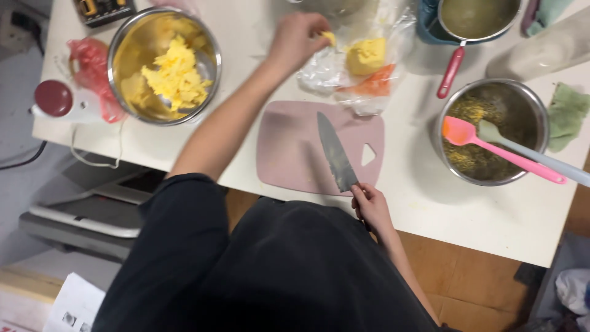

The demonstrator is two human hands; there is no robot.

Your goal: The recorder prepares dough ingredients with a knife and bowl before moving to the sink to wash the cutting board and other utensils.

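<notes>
Steel bowl [123, 43] of yellow crumbled pieces, upper left of white table [393, 203]. Red plastic bag [92, 64] just beside it; white appliance with dark red cap [55, 101] at the table edge. Second steel bowl [541, 110] at right, holding pink spatula [491, 147] and grey spatula [528, 154]. Red-handled saucepan [473, 18] above. Green cloth [568, 114] far right.

**Metal, plastic and cloth on a matt table**

The two bowls, one [165, 64] on the left and one [493, 130] on the right, are shiny brushed metal. The knife [335, 152] blade is dull grey steel. The cutting board [307, 147] looks like matt pink plastic. Crinkled clear plastic wrap [359, 74] glistens. The spatulas [504, 150] look like smooth silicone. The green cloth [568, 114] looks soft. The table [430, 203] is matt off-white.
</notes>
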